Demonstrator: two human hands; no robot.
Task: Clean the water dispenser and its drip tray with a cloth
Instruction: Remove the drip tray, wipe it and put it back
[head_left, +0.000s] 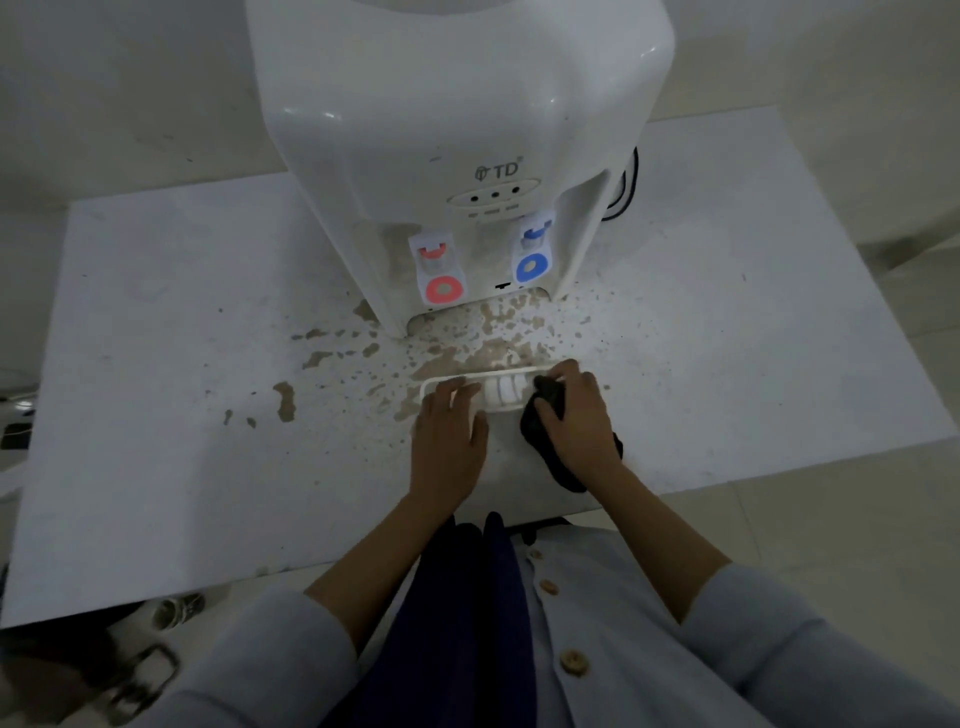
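Water dispenser (447, 130): white, I see it standing at the back of the tabletop (156, 467), its tray slot at the bottom bare.
Taps: a red tap (440, 270) on the left, a blue tap (534, 247) on the right.
Drip tray (501, 392): white, out of the dispenser, lying on the tabletop just in front of it.
Left hand (448, 441): fingers straight and flat, pressing on the tray's left end.
Right hand (576, 415): clenched round a dark cloth (545, 436), which touches the tray's right end.
In the way: I see brown stains (467, 353) spattered on the tabletop between dispenser and tray, spreading to the left.
Nearby: a black cable (626, 192) loops behind the dispenser's right side.
Floor: a sandal (182, 610) shows under the tabletop's near edge.
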